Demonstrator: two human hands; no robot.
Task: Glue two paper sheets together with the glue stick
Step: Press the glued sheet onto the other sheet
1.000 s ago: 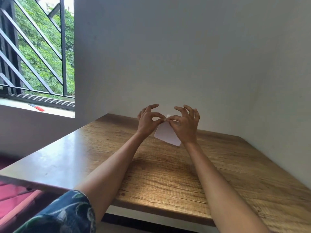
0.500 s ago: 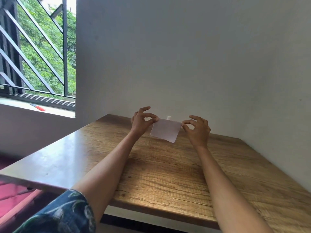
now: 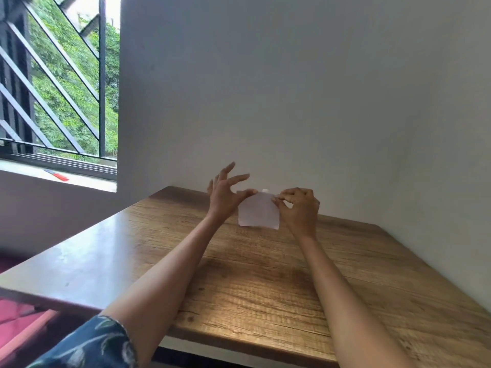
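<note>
A small white paper sheet (image 3: 259,212) is held upright just above the far part of the wooden table (image 3: 265,282). My right hand (image 3: 301,208) pinches its top right corner. My left hand (image 3: 225,197) is at the top left corner, with only the thumb lying along the paper's upper edge and the fingers spread and lifted off it. I cannot tell whether this is one sheet or two. A small white tip (image 3: 265,190) pokes up behind the paper's top edge, and what it belongs to is hidden.
The table stands in a corner, with grey walls (image 3: 292,102) right behind it and on its right. A barred window (image 3: 58,83) is at the left, and a red and blue tool (image 3: 57,175) lies on its sill.
The paper has turned from a tilted hold to hanging squarely upright. My right hand moved in and closed on its top right corner. My left fingers opened, leaving the thumb on the edge.
</note>
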